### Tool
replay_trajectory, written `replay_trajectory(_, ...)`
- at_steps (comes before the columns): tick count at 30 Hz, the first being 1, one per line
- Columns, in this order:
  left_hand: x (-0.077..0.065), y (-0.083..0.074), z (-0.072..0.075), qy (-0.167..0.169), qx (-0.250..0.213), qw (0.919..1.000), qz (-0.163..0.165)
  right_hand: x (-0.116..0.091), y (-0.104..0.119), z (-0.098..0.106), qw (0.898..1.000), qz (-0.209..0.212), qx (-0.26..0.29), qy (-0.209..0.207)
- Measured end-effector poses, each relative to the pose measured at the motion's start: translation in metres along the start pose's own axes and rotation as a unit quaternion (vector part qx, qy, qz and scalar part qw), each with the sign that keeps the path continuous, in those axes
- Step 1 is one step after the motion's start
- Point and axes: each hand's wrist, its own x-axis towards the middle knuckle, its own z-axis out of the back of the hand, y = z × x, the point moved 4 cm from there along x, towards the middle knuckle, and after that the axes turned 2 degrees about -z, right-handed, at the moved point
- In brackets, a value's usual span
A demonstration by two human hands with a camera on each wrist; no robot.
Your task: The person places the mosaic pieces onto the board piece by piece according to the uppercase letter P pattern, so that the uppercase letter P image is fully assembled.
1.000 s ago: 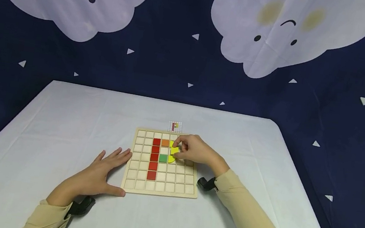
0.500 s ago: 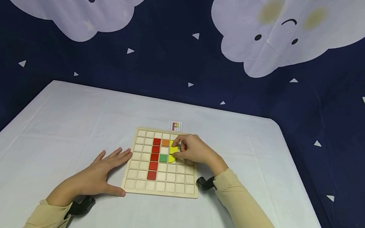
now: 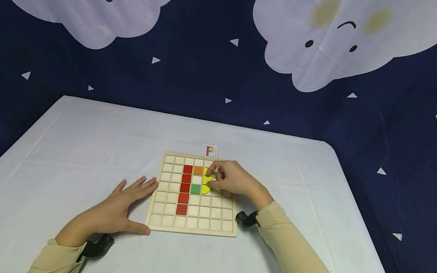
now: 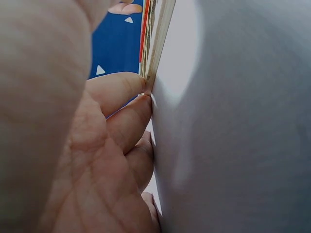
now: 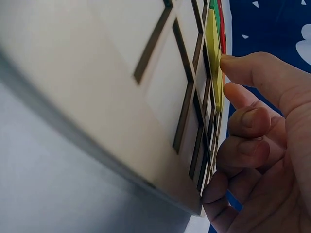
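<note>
A square wooden grid board (image 3: 192, 233) lies on the white table. In it, several red square tiles (image 3: 184, 187) form a column, with an orange tile (image 3: 198, 170) and a green tile (image 3: 195, 189) to their right. Yellow pieces fill the column beyond. My right hand (image 3: 233, 179) reaches over the board's right side, thumb and index finger pinching the middle yellow tile (image 3: 207, 179) down at its cell; its other fingers are curled. My left hand (image 3: 119, 213) lies spread at the board's left edge, fingertips and thumb touching it. In the left wrist view, its fingertips (image 4: 141, 85) meet that edge.
A small printed card (image 3: 210, 150) with a coloured grid lies just behind the board. White cloth covers the table (image 3: 117, 141). A dark blue backdrop (image 3: 209, 23) with clouds rises behind it. Black straps with cameras sit on both wrists.
The middle yellow tile, skewed and offset right earlier, now lines up with the yellow pieces above and below it. My right hand shifted only slightly; the left hand stayed in place.
</note>
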Motion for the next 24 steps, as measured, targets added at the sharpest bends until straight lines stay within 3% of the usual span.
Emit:
replay_trajectory(10,0.001,0.003,-0.001,0.004,0.001,1.0,0.008,-0.012,-0.001,0.007,1.0,-0.013,0.018,-0.014)
replay_trajectory(19,0.001,-0.001,0.0,-0.004,0.011,0.9999,0.008,-0.035,0.007,0.02,0.999,0.001,0.009,-0.031)
replay_trajectory(24,0.003,-0.002,-0.002,0.0,0.01,0.9999,0.008,-0.048,0.001,0.024,0.999,0.002,-0.002,-0.037)
